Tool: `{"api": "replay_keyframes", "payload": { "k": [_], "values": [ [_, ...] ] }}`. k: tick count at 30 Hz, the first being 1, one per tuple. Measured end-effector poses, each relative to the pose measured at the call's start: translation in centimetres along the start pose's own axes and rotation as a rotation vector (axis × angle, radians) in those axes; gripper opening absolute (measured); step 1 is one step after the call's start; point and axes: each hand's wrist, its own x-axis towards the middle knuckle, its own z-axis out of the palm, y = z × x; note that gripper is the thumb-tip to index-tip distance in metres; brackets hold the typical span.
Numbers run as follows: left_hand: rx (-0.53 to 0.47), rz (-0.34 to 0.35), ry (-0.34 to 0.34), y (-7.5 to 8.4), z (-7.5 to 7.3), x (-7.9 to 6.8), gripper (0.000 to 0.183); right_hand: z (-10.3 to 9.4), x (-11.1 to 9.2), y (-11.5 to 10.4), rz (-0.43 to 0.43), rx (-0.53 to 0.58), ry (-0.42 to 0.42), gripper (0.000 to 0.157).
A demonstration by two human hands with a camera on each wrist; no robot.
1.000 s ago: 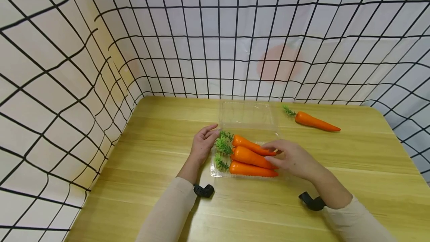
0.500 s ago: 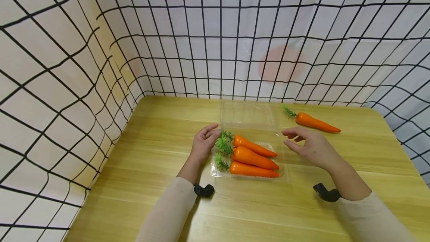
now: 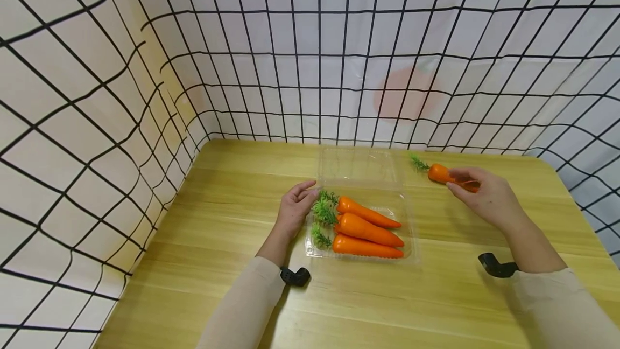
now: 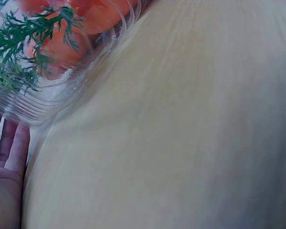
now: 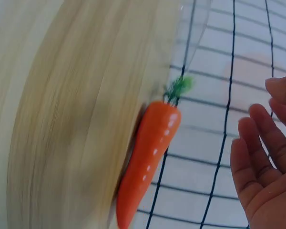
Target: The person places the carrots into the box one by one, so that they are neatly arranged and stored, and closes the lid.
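Three orange carrots with green tops, among them the middle carrot (image 3: 365, 229), lie in a clear plastic box (image 3: 410, 238) in the head view. My left hand (image 3: 293, 210) rests at the box's left end. In the left wrist view its relaxed fingers (image 4: 16, 150) reach the ribbed wall beneath the leafy tops (image 4: 19, 43). At the back right, my right hand (image 3: 496, 198) is over a single carrot (image 3: 438, 173) and covers part of its thin end. The right wrist view shows this carrot (image 5: 150, 148) whole on the table, with loosely bent fingers (image 5: 250, 167) apart from it.
The box's clear lid (image 3: 356, 165) is folded back toward the black wire grid (image 3: 344, 71), which walls in the wooden table (image 3: 232, 193) behind and at both sides. A black device (image 3: 295, 276) sits at the left wrist, another device (image 3: 496, 265) at the right.
My right hand has left the carrots in the box and moved right and away from me, to the single carrot. My left hand has stayed at the box.
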Motion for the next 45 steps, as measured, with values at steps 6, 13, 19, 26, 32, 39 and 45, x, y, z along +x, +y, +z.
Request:
{"api": "replay_keyframes", "payload": {
  "k": [6, 13, 19, 26, 32, 39, 45],
  "values": [
    [-0.001, -0.001, 0.001, -0.1, -0.1, 0.0, 0.038, -0.1, 0.7, 2.1, 0.052, -0.009, -0.015, 0.049],
    [-0.003, 0.003, -0.005, -0.1, -0.1, 0.2, 0.038, -0.4, 1.3, 4.1, 0.083, -0.026, -0.009, 0.052],
    [-0.011, 0.0, 0.003, 0.0, 0.0, 0.2, 0.038, -0.5, 1.8, 5.1, 0.107, -0.017, -0.016, 0.057],
    [-0.002, -0.019, 0.016, -0.1, -0.1, 0.1, 0.037, -0.1, 2.2, 6.5, 0.121, -0.015, -0.046, 0.06],
    [0.006, -0.018, 0.015, -0.2, -0.1, 0.1, 0.037, 0.4, 2.5, 7.9, 0.162, -0.042, -0.113, 0.066],
    [-0.002, -0.005, 0.007, -0.2, -0.1, 0.0, 0.038, 0.7, 3.0, 9.0, 0.128, -0.132, -0.143, 0.063],
    [-0.019, -0.002, -0.008, 0.0, 0.0, 0.1, 0.039, 1.2, 3.3, 9.4, 0.073, -0.201, -0.147, 0.054]
  ]
}}
